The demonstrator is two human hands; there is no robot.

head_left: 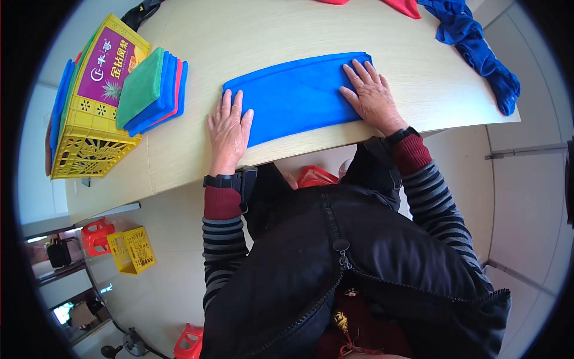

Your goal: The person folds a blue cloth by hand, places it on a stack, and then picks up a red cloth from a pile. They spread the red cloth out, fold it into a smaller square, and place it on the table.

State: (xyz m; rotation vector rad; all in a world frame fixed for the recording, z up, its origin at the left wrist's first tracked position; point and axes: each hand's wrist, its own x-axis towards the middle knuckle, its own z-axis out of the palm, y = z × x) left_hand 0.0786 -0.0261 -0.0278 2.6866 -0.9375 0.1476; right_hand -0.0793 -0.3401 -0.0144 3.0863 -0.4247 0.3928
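Note:
A blue cloth point(293, 99), folded into a long flat strip, lies on the table in front of me. My left hand point(230, 128) rests flat on its left end, fingers stretched out toward the far edge. On the right end lies my right hand point(372, 96), palm down with the fingers spread and the thumb pointing inward. Neither hand grips the fabric. To the left sits a stack of folded cloths point(142, 90), green on top with blue and red ones beneath.
A yellow plastic crate point(95, 140) with a purple panel stands at the table's left end. Crumpled dark blue cloth point(478, 51) trails along the right edge, and red cloth point(403, 7) lies at the back. On the floor are another yellow crate point(133, 250) and red stools point(97, 236).

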